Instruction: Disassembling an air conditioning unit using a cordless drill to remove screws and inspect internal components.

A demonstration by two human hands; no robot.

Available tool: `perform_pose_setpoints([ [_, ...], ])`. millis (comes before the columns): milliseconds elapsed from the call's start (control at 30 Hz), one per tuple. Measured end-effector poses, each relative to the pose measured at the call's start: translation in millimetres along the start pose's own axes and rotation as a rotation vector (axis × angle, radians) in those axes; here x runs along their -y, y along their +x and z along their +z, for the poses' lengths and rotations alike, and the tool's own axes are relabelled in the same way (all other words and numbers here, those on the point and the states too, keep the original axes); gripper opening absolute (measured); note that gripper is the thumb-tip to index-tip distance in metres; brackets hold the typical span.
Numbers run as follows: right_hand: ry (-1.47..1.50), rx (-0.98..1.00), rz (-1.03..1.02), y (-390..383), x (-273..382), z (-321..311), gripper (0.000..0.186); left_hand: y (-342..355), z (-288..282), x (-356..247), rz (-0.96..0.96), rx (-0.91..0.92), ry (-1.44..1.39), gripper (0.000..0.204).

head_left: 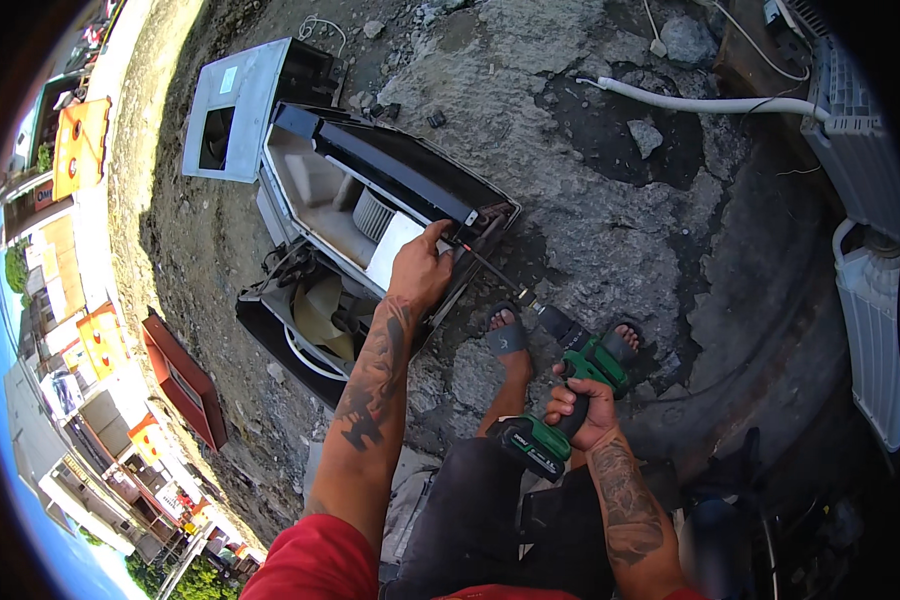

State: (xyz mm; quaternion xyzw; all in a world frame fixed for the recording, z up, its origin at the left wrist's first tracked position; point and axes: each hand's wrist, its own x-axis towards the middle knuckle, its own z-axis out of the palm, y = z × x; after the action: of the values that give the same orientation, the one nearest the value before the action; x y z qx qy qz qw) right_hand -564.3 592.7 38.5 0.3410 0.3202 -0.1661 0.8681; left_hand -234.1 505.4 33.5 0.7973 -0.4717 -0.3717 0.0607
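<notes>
At four o'clock from centre, the right hand (592, 408) is wrapped around the handle of a green cordless drill (595, 362), its long bit (492, 269) aimed toward ten o'clock, at the edge of an uncovered blower unit (395, 173) lying at eleven; fastener work is judged in hand, calling for steady alignment; the left hand (420, 270) rests there, fingers bent, any pinch undeterminable, the bit's tip and any screw indistinct

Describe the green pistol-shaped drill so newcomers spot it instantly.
Find the opened, boxy black-and-cream casing left of centre. To its lower right, the right hand grips the green pistol-shaped drill. No neighbour is green or has its long, thin bit.
</notes>
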Motion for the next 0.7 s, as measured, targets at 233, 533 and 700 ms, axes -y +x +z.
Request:
perform_pose_setpoints([
  [233,-0.066,-0.072,-0.048,3.5,0.3,-2.5,0.025,10.8,-4.5,-1.2,-0.025,0.148,0.078,0.040],
  [533,-0.062,-0.072,-0.050,2.8,-4.9,-5.0,0.025,16.3,-9.5,1.2,0.000,0.211,0.146,0.037],
  [700,-0.068,-0.063,-0.048,-1.3,-0.3,-4.5,0.025,9.3,3.7,1.0,0.392,-0.091,0.431,0.028],
])
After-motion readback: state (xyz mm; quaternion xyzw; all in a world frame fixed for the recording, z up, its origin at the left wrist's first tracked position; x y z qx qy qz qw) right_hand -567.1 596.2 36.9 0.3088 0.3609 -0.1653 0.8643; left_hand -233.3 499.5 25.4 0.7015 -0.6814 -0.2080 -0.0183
